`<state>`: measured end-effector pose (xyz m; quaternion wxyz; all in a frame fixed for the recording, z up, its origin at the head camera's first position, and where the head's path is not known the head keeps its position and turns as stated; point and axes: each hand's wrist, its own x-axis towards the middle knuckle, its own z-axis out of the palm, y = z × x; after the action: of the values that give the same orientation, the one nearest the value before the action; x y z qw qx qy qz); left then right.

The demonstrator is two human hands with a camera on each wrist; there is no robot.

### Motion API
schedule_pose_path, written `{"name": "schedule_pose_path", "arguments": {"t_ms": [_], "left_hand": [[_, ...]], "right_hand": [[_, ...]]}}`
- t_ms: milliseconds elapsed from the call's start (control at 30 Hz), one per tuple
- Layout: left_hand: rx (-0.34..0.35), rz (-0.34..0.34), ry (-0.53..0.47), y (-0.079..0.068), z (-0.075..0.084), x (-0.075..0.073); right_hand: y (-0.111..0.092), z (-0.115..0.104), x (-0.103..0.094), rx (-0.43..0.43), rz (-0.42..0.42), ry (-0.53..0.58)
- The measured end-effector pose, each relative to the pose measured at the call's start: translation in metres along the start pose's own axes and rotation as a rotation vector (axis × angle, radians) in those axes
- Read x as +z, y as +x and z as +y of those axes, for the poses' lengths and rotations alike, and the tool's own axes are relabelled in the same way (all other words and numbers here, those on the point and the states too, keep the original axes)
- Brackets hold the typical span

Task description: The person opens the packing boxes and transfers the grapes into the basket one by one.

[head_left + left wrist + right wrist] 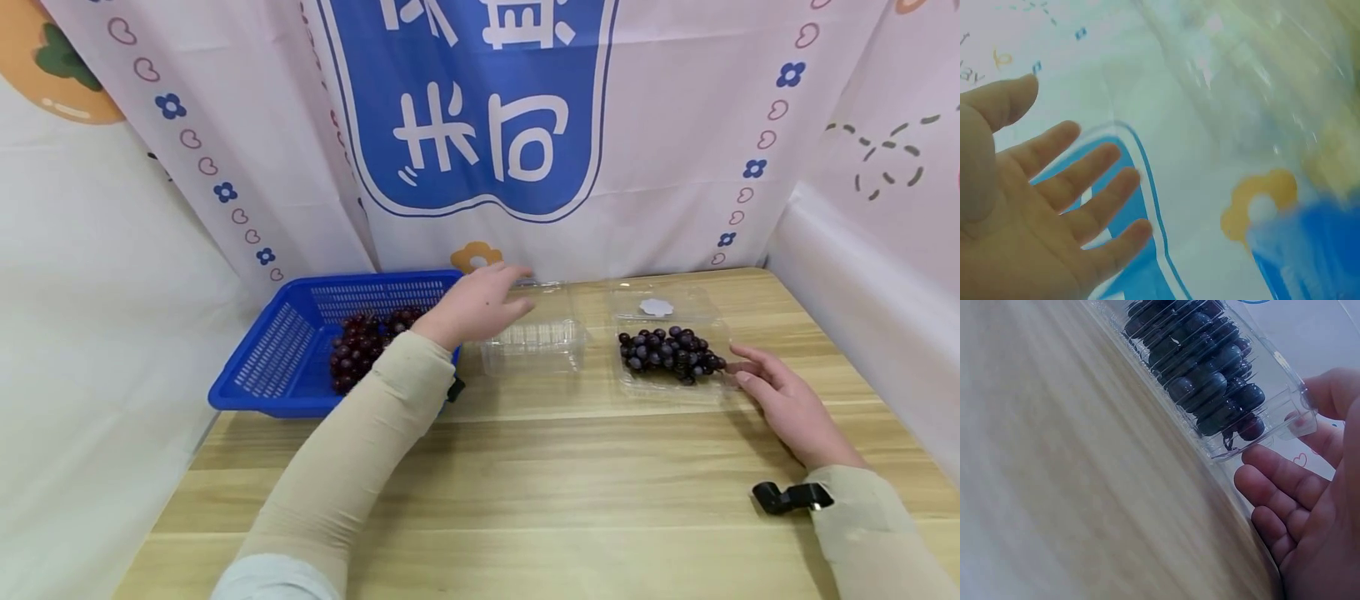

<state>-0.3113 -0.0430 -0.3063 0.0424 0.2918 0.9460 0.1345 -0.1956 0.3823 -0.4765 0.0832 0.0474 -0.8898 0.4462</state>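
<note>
My left hand [483, 307] reaches past the blue basket's right rim, above an open clear plastic container [534, 348]. Its fingers are spread and hold nothing in the left wrist view. On the right, a second clear plastic container [633, 383] lies open on the table, with dark purple grapes [670, 353] inside. My right hand [787, 408] is at that container's right end. In the right wrist view, thumb and index finger pinch the rim [1302, 419], while the other fingers curl loosely below it. A white label [657, 307] shows on its raised lid.
The blue plastic basket [273, 408] stands at the left back of the wooden table [540, 508], holding reddish grapes [358, 350], partly hidden by my left arm. Behind the table hangs a printed white curtain [667, 167]. A black wrist mount [791, 497] is on my right sleeve.
</note>
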Motion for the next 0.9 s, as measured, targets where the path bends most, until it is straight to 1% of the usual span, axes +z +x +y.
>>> {"name": "schedule_pose_path", "arguments": {"t_ms": [67,167,300,533,600,700,800,900], "left_hand": [[0.044,0.024,-0.003,0.005,0.009,0.007],[0.075,0.025,-0.007,0.011,0.019,0.018],[0.087,0.003,-0.023,0.018,0.029,0.034],[0.132,-0.029,-0.064,0.03,0.045,0.065],[0.136,-0.033,-0.074,0.035,0.051,0.074],[0.139,-0.039,-0.084,0.043,0.065,0.085],[0.15,-0.04,-0.057,0.049,0.082,0.096],[0.167,-0.044,0.009,0.056,0.097,0.104]], "right_hand": [[-0.001,0.001,0.0,-0.002,0.0,-0.002],[-0.001,0.002,0.0,0.002,-0.001,-0.012],[0.0,0.002,-0.001,0.021,0.001,-0.022],[0.002,0.0,-0.002,0.016,-0.009,-0.02],[0.002,-0.002,-0.002,0.025,-0.012,-0.018],[0.001,-0.003,-0.003,0.031,-0.014,-0.016],[0.001,-0.003,-0.003,0.032,-0.014,-0.013],[0.001,-0.003,-0.003,0.034,-0.013,-0.008]]}}
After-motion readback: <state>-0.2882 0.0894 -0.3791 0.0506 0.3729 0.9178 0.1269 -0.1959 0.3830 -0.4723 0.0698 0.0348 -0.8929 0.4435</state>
